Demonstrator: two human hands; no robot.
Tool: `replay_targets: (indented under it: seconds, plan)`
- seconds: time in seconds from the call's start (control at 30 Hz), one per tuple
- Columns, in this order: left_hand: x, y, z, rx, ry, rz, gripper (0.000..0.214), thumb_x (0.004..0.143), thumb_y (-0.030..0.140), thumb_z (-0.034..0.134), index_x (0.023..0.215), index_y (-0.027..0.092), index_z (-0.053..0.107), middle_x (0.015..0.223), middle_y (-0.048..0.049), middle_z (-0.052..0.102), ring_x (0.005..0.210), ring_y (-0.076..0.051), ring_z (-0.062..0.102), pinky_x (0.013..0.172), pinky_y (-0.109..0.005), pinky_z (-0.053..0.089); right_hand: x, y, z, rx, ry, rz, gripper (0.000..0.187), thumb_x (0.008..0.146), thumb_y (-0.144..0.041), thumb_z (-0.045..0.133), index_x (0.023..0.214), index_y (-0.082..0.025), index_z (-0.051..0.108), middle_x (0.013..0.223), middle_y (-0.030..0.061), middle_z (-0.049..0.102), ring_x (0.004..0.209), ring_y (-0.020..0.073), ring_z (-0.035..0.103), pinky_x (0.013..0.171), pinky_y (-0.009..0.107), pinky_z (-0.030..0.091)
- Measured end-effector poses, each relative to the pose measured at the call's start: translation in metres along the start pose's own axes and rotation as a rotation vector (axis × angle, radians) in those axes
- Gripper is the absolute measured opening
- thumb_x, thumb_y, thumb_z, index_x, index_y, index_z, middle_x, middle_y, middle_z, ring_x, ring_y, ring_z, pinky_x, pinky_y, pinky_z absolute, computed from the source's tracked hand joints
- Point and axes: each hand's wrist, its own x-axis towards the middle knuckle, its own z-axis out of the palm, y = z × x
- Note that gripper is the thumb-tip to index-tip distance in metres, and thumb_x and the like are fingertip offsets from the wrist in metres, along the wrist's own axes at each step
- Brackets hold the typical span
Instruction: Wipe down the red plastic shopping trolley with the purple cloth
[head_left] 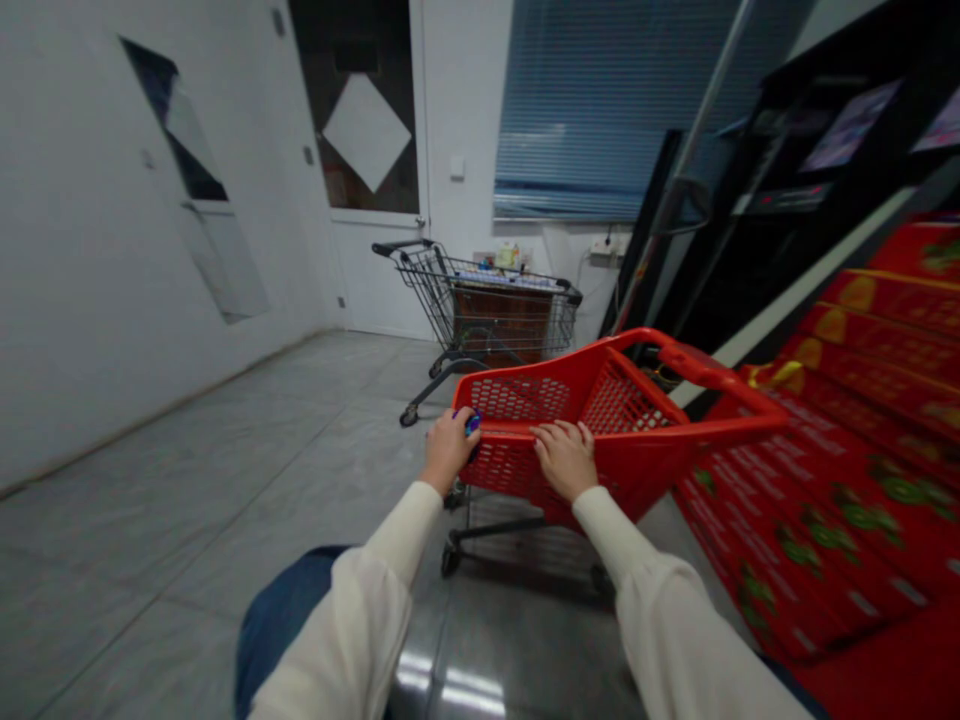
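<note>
A red plastic shopping cart stands side-on in front of me, with perforated walls and a handle at its right end. My left hand is closed at the cart's left front corner. A small shiny blue-and-purple thing shows at its fingers; its kind is too small to tell. My right hand lies on the near rim, its fingers bent over the edge. The part of the basket that I can see holds nothing distinct.
Behind stands a grey wire shopping cart by a brown box with small items on top. Stacked red cartons fill the right side. A white door and a blinded window are at the back.
</note>
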Motion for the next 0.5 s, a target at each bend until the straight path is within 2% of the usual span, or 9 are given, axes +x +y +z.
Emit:
replay_targets:
  seconds: [0.07, 0.13, 0.33, 0.4, 0.5]
  plan:
    - [0.000, -0.005, -0.001, -0.003, 0.002, -0.065, 0.032, 0.091, 0.039, 0.057, 0.119, 0.027, 0.064, 0.108, -0.0070, 0.065, 0.097, -0.021, 0.063, 0.082, -0.029, 0.045, -0.003, 0.001, 0.000, -0.004, 0.008, -0.007, 0.034, 0.099, -0.035, 0.042, 0.119, -0.035, 0.069, 0.125, -0.0002, 0.069, 0.124, 0.0223, 0.049, 0.114, 0.045, 0.012]
    - [0.000, 0.005, 0.000, 0.018, 0.010, -0.084, 0.031, 0.091, 0.040, 0.056, 0.118, 0.027, 0.065, 0.107, -0.0073, 0.066, 0.096, -0.022, 0.063, 0.081, -0.030, 0.045, -0.006, 0.000, 0.000, -0.007, 0.012, -0.004, 0.034, 0.098, -0.036, 0.043, 0.120, -0.035, 0.069, 0.127, 0.0003, 0.069, 0.125, 0.0229, 0.048, 0.114, 0.045, 0.011]
    - [-0.008, 0.065, 0.007, 0.065, 0.000, 0.075, 0.030, 0.091, 0.043, 0.057, 0.115, 0.027, 0.064, 0.105, -0.0078, 0.064, 0.096, -0.023, 0.063, 0.083, -0.032, 0.045, -0.007, -0.005, -0.004, -0.038, -0.015, 0.001, 0.036, 0.099, -0.036, 0.041, 0.125, -0.034, 0.066, 0.131, 0.0006, 0.067, 0.126, 0.0230, 0.047, 0.114, 0.045, 0.011]
    - [-0.008, 0.066, 0.005, 0.059, -0.016, 0.131, 0.030, 0.091, 0.042, 0.058, 0.116, 0.027, 0.064, 0.107, -0.0076, 0.063, 0.098, -0.023, 0.062, 0.084, -0.032, 0.045, -0.006, -0.005, -0.005, -0.046, -0.035, 0.004, 0.036, 0.099, -0.035, 0.041, 0.125, -0.034, 0.066, 0.131, 0.0012, 0.067, 0.125, 0.0234, 0.047, 0.113, 0.045, 0.013]
    - [-0.008, 0.042, 0.000, 0.051, -0.041, 0.123, 0.031, 0.090, 0.039, 0.059, 0.118, 0.028, 0.063, 0.109, -0.0074, 0.063, 0.099, -0.022, 0.062, 0.085, -0.031, 0.044, -0.006, -0.005, -0.007, -0.033, -0.053, -0.005, 0.037, 0.099, -0.035, 0.040, 0.125, -0.035, 0.066, 0.129, 0.0016, 0.067, 0.124, 0.0236, 0.047, 0.112, 0.045, 0.014]
